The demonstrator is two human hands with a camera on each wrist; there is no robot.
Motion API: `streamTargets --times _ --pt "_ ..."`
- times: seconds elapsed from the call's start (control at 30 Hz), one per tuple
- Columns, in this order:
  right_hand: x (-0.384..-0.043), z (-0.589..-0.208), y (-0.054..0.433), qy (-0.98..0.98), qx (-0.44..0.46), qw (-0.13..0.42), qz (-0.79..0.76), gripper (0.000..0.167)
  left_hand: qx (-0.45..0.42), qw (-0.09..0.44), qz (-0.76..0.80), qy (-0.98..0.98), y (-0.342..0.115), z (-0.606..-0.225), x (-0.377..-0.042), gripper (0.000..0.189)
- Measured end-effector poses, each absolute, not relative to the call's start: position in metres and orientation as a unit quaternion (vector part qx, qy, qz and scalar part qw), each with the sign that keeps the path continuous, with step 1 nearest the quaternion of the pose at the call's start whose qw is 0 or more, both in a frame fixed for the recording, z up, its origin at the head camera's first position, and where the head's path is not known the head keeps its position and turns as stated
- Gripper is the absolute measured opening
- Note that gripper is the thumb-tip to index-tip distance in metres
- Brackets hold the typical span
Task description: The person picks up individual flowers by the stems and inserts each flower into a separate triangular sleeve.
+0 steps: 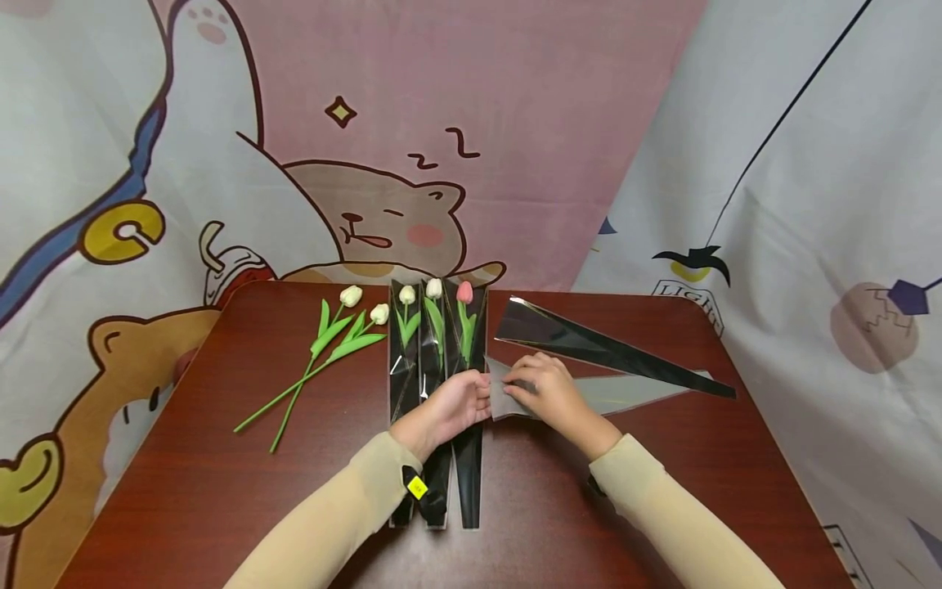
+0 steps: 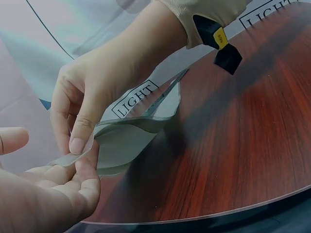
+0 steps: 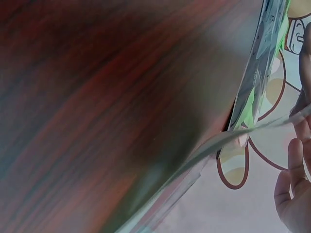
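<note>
Brown table (image 1: 574, 507), 3 wrapped tulips (image 1: 434, 289); right fingers (image 2: 59, 119) pinched closed on grey sleeve (image 1: 625, 392); left fingers (image 2: 88, 169) loosely bent, touching it.

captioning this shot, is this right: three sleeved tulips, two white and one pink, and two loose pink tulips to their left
Not quite: the two loose tulips are white, not pink, as the head view shows. The rest stands.

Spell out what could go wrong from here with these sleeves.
The right hand pinches the grey sleeve near its wide end, so that thin edge could crease. The black sleeve overlaps the grey one's narrow end and might get dragged along. The left hand is over the tulip-filled sleeves and could nudge them out of line.
</note>
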State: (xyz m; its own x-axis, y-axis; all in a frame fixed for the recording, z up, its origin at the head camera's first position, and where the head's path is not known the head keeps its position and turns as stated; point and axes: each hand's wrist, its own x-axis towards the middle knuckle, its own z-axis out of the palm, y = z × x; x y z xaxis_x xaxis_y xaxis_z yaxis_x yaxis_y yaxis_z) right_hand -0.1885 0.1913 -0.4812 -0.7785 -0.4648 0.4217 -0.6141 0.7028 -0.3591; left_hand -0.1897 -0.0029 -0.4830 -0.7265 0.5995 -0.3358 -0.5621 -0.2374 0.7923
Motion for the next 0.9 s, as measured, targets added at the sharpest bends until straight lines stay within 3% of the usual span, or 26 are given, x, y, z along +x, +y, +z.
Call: streamTargets --times 0.27,0.5,0.9 --pt "-0.188 -0.483 0.188 -0.898 0.283 0.171 0.290 0.005 0.011 0.334 0.783 0.525 -0.003 -0.484 -0.184 0.026" --pt "-0.184 -0.481 0.185 -0.895 0.267 0.180 0.310 0.006 0.005 0.301 0.765 0.570 -0.004 -0.485 -0.181 0.042" --pt "-0.180 -0.485 0.178 -0.908 0.224 0.187 0.301 0.008 -0.013 0.290 0.780 0.555 -0.005 -0.486 -0.177 0.041"
